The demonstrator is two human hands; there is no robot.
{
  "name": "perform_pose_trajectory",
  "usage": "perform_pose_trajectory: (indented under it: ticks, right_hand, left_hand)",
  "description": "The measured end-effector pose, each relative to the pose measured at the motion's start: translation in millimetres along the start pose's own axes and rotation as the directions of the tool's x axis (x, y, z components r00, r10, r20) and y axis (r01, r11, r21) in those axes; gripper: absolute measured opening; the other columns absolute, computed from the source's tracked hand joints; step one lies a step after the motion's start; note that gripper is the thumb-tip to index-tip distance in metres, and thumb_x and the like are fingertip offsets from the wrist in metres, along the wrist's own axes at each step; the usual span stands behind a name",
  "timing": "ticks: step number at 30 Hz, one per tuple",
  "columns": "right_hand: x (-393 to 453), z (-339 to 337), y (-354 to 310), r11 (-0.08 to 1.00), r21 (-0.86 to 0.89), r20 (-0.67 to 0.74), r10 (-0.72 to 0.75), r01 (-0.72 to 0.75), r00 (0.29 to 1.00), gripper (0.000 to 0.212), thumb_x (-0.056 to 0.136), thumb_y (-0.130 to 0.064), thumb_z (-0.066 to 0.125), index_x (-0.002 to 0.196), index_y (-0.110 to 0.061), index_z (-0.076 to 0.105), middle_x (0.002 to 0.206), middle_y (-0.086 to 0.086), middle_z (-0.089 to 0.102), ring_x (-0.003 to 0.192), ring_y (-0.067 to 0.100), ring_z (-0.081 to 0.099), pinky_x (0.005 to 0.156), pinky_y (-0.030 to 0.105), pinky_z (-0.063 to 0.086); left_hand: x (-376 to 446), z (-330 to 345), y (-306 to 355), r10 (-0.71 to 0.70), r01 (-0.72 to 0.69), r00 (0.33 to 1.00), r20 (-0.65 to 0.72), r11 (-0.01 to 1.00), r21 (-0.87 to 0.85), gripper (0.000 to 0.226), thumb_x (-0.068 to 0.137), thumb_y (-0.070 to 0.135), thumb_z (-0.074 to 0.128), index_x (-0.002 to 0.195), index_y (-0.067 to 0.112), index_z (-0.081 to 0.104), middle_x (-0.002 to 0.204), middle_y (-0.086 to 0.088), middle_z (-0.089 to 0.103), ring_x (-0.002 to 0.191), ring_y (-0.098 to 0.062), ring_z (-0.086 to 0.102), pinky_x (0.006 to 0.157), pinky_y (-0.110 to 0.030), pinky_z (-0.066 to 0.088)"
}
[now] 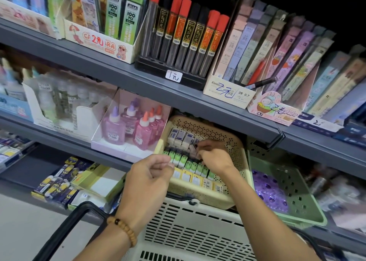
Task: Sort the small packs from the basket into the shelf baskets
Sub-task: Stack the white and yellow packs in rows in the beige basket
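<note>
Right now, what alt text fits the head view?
A person's right hand reaches among small packs in a beige shelf basket; the left hand hovers, curled, beside it, above a white carry basket.

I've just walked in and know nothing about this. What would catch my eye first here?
Probably the two bare hands at the centre: the right hand reaches into a beige shelf basket packed with rows of small packs, while the left hand hovers at its front edge. Above them, a row of red-capped tubes stands out on the upper shelf.
</note>
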State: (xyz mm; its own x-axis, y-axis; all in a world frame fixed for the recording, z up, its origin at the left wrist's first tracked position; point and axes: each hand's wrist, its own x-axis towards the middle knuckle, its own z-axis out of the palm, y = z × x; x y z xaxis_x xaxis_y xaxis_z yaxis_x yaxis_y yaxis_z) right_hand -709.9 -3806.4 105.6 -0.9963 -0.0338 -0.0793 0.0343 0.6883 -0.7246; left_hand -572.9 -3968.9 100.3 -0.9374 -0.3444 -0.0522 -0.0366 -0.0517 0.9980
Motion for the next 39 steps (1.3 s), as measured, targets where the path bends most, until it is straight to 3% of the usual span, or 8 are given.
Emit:
perform_pose_trajectory:
  ticks: [2,5,8,14,21,28,35,39]
  right_hand:
    - [2,-3,2,0.986,-0.165,-0.045,-0.001,-0.007,0.999,0.016,0.088,-0.012,0.059,0.096,-0.025,0.065,0.099,-0.003,0.070,0.080,0.008,0.064,0.062,0.019,0.053]
    - [9,-4,2,0.935,-0.351,-0.067,0.022,-0.044,0.997,0.021,0.089,-0.033,0.066,0.107,-0.021,0.067,0.103,0.002,0.070,0.088,0.021,0.066,0.078,0.029,0.055]
    - [18,2,2,0.933,-0.360,0.005,0.016,-0.013,1.000,0.046,0.083,-0.048,0.072,0.122,-0.024,0.063,0.115,-0.003,0.068,0.095,0.016,0.064,0.083,0.022,0.049]
    - [37,10,3,0.941,-0.334,0.071,-0.039,0.061,0.997,0.048,0.088,-0.035,0.069,0.133,-0.023,0.058,0.139,-0.001,0.057,0.123,0.020,0.056,0.108,0.032,0.041]
    - [-18,-14,-1,0.987,0.129,-0.088,-0.082,0.093,0.993,0.012,0.094,-0.020,0.059,0.101,-0.028,0.066,0.105,-0.004,0.071,0.092,0.012,0.067,0.082,0.026,0.054]
    - [-144,-39,37,0.886,0.442,-0.152,-0.076,0.137,0.985,0.020,0.096,-0.017,0.057,0.090,-0.031,0.070,0.089,-0.006,0.075,0.078,0.008,0.071,0.064,0.020,0.057]
    - [-187,-6,134,0.927,0.227,0.301,0.225,-0.299,0.927,0.012,0.099,-0.018,0.054,0.098,-0.018,0.067,0.094,-0.004,0.067,0.079,0.009,0.065,0.058,0.014,0.048]
    - [-197,18,180,0.973,-0.132,0.555,0.233,-0.192,0.799,0.015,0.092,-0.016,0.064,0.107,-0.015,0.066,0.109,-0.001,0.065,0.101,0.013,0.062,0.086,0.025,0.051]
  left_hand:
    - [-4,-1,-3,-0.011,0.011,1.000,0.000,1.000,0.005,0.019,0.083,0.012,0.070,0.088,0.029,0.072,0.083,0.009,0.070,0.084,-0.008,0.068,0.085,-0.041,0.056]
    - [-11,-1,-5,-0.023,0.023,1.000,0.011,1.000,0.017,0.017,0.083,0.012,0.070,0.089,0.029,0.072,0.086,0.009,0.071,0.086,-0.008,0.068,0.086,-0.040,0.056]
    - [-11,-3,-6,-0.025,0.024,0.999,0.021,0.999,0.020,0.017,0.083,0.013,0.070,0.089,0.028,0.073,0.086,0.009,0.072,0.085,-0.007,0.068,0.085,-0.039,0.056]
    - [-2,-1,-7,-0.009,0.009,1.000,0.011,1.000,0.025,0.017,0.084,0.013,0.069,0.089,0.029,0.072,0.085,0.008,0.071,0.086,-0.011,0.068,0.084,-0.040,0.056]
    - [-24,-1,-17,-0.017,0.015,0.999,0.045,0.999,0.046,0.013,0.088,0.017,0.065,0.091,0.028,0.071,0.088,0.005,0.072,0.089,-0.014,0.069,0.087,-0.043,0.055]
    - [-81,9,-59,-0.186,0.132,0.958,0.218,0.962,0.239,0.016,0.094,0.016,0.057,0.097,0.030,0.065,0.101,0.005,0.068,0.096,-0.012,0.066,0.087,-0.033,0.056]
    - [-81,18,-125,-0.492,0.070,0.775,0.396,0.690,0.721,0.042,0.086,0.022,0.070,0.125,0.025,0.055,0.124,0.000,0.057,0.111,-0.024,0.059,0.095,-0.037,0.050]
    - [-72,29,-168,-0.563,-0.366,0.631,0.534,0.391,0.844,0.078,0.079,0.023,0.075,0.144,0.033,0.033,0.148,-0.007,0.037,0.134,-0.027,0.037,0.110,-0.041,0.032]
